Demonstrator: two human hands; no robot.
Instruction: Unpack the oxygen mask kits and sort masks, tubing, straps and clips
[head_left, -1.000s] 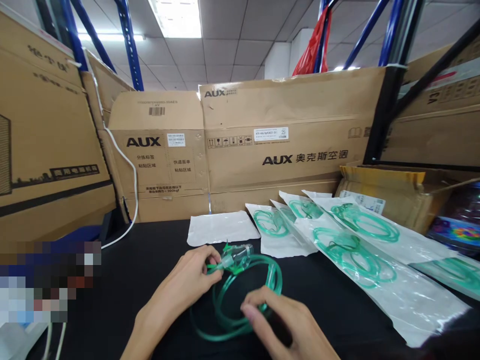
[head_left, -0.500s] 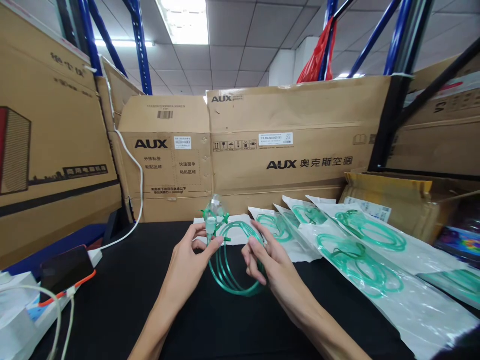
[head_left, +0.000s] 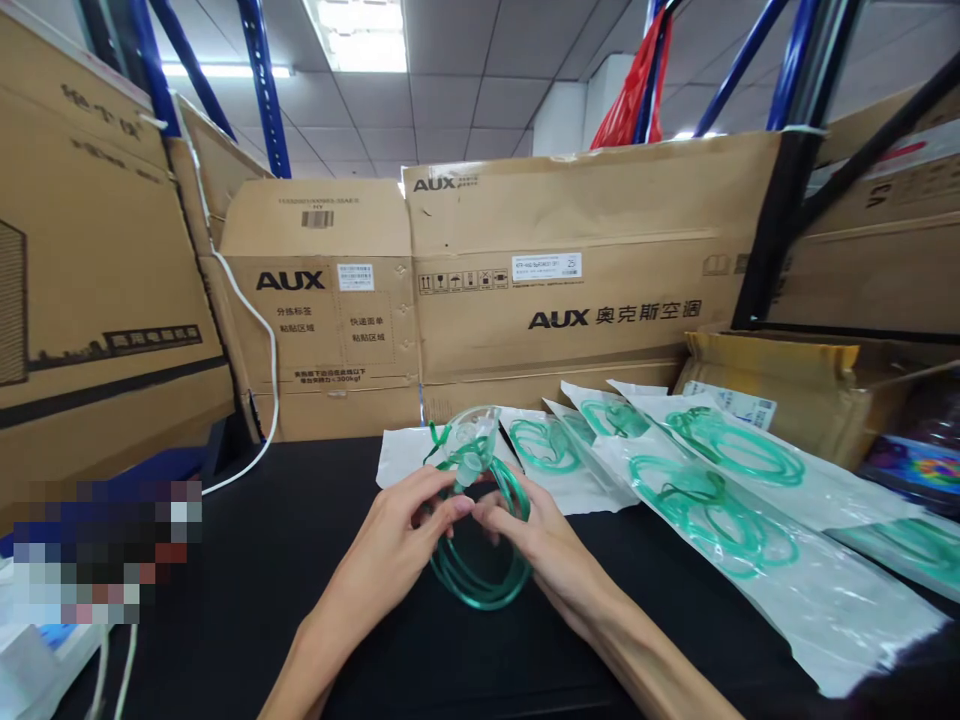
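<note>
A clear oxygen mask (head_left: 480, 430) with green trim stands up above my fingers in the middle of the head view. My left hand (head_left: 405, 530) is closed at the base of the mask, thumb and fingers pinched near its connector. A loop of green tubing (head_left: 484, 598) hangs below, over the black table. My right hand (head_left: 540, 535) is closed around the right side of that coil, its thumb tip meeting my left thumb. What exactly lies between the two thumbs is hidden. A white pouch (head_left: 397, 465) lies flat just behind the mask.
Several clear-fronted packs (head_left: 697, 520) of coiled green tubing lie overlapped on the right. Cardboard (head_left: 345, 340) walls the back and left. A yellowish open carton (head_left: 772, 360) stands at the back right. A white cable (head_left: 271, 390) runs down at left.
My right hand has moved left, from fingers spread beside the coil to closed on it. The mask has turned and tilted right, and both thumbs now meet.
</note>
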